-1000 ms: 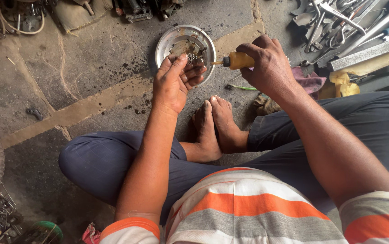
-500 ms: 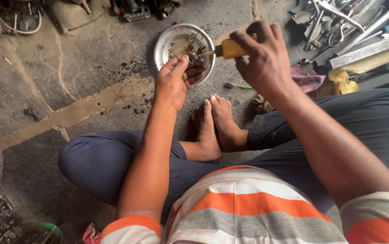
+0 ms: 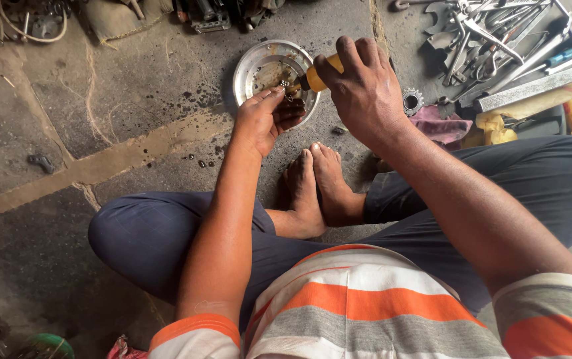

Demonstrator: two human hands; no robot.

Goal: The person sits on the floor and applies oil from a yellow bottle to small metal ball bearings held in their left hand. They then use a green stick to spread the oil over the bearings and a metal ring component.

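The right hand is closed around a stiff yellow-handled screwdriver; the left hand, half-curled, pinches a small, probably oily-slick part over the metal bowl.

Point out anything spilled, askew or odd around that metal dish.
Dark oily spots speckle the stone floor left of the metal dish, like spilled drips. A lone small gear lies apart from the tool pile.

Under your left hand sits a shiny metal dish, its inside smeared and greasy. Your right hand grips a smooth yellow plastic handle. The stone floor looks rough, matt and oil-spotted. At its far right corner lie dull steel tools, a toothed metal sprocket and a crumpled cloth rag.
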